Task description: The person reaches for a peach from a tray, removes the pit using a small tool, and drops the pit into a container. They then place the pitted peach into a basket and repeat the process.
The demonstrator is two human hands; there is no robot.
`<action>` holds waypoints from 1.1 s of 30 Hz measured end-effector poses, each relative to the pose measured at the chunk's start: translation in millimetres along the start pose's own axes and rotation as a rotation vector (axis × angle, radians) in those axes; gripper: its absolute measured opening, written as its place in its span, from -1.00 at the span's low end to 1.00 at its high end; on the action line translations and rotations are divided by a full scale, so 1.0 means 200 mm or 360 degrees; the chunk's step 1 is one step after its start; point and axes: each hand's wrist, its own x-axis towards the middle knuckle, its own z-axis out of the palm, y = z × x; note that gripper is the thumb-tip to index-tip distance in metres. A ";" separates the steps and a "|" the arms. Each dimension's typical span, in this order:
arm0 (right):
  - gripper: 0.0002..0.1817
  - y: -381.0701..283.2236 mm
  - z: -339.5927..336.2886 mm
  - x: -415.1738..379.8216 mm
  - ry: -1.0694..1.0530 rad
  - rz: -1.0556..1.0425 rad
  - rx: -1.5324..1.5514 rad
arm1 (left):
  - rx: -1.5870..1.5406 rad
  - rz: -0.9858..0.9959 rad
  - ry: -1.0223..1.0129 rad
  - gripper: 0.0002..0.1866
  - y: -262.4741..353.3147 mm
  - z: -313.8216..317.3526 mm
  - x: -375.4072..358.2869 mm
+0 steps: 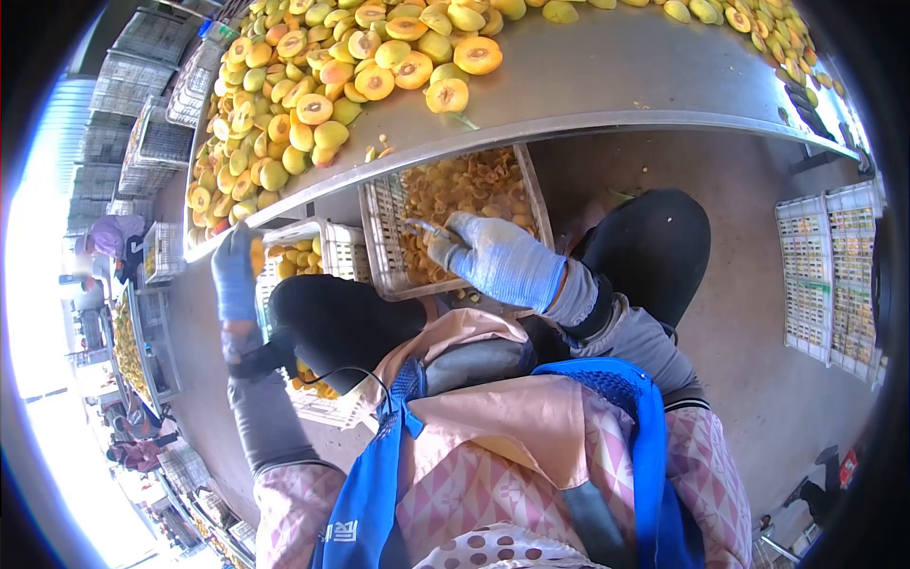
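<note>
At the table's front edge on the left, my gloved left hand [237, 275] has its fingers wrapped round an orange fruit piece [257, 255]. My gloved right hand [502, 259] grips a small metal tool [428, 228] above a crate [382, 237] of orange-brown scraps. Halved yellow-orange fruits [314, 109] lie heaped on the metal table [569, 76], many with the cut face up. Below and beside my left hand, a white crate [341, 251] holds yellow fruit pieces, partly hidden by my knee.
Stacked crates [137, 133] rise at the far left. Two white crates [827, 275] stand on the right on the floor [749, 313]. A person [116, 234] is at the left, with others further down. My knees are under the table edge.
</note>
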 end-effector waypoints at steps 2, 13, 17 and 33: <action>-0.62 0.00 0.01 -0.01 0.0044 -0.0009 -0.0188 | 0.0298 -0.0540 -0.0232 -0.68 -0.12 -0.13 -0.04; -0.63 -0.02 -0.05 0.02 0.0243 -0.0006 -0.0278 | -0.0508 0.0106 -0.0396 -0.59 0.56 0.76 0.67; -0.61 -0.02 -0.10 0.03 0.0366 0.0036 -0.0175 | -0.0228 -0.0024 -0.0632 -0.55 0.96 1.06 0.80; -0.66 0.00 -0.11 0.13 0.0666 -0.0020 -0.0178 | -0.2143 -0.0262 -0.0522 -0.56 1.27 0.64 0.25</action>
